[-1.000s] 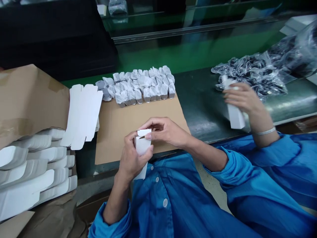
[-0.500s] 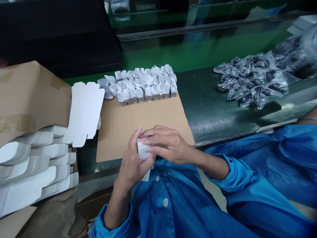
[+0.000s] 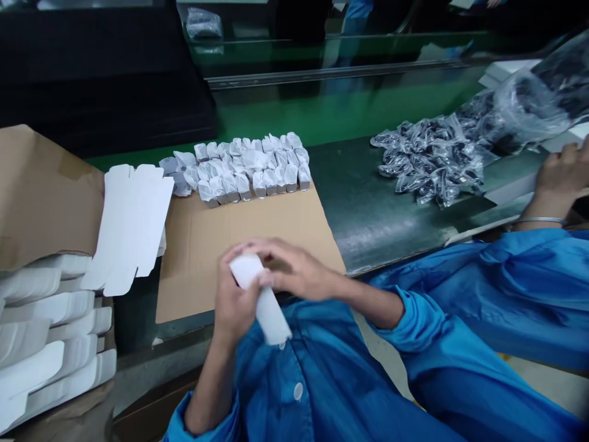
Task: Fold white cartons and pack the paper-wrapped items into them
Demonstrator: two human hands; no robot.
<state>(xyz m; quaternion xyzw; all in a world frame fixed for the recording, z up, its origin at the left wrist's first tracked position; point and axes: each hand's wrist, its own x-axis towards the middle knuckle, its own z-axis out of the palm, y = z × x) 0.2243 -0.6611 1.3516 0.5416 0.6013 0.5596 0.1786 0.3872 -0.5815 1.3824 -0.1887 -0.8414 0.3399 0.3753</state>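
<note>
A slim white paper box (image 3: 273, 316) slants in front of my shirt, its upper end raised toward the cardboard. My left hand (image 3: 234, 302) is wrapped round that box, thumb across its face. At the upper end, my right hand (image 3: 298, 269) grips it too, with the thumb on the near side and the fingers curled over behind. The far fingertips of both hands are partly hidden and a little blurred. Beneath and beyond them lies a flat cardboard sheet (image 3: 248, 227). Rows of small pieces wrapped in white paper (image 3: 255, 161) stand on its far part.
Flat white box blanks (image 3: 131, 227) lean left of the sheet, above stacked blanks (image 3: 55, 331) near a brown carton (image 3: 50, 190). Clear-bagged dark items (image 3: 432, 159) lie to the right on the green bench (image 3: 363, 215). A co-worker's hand (image 3: 564, 175) and blue sleeve are at far right.
The box has tilted, so its long white side now shows below my left hand. My view has shifted right, and a co-worker's hand has come into sight at the right edge.
</note>
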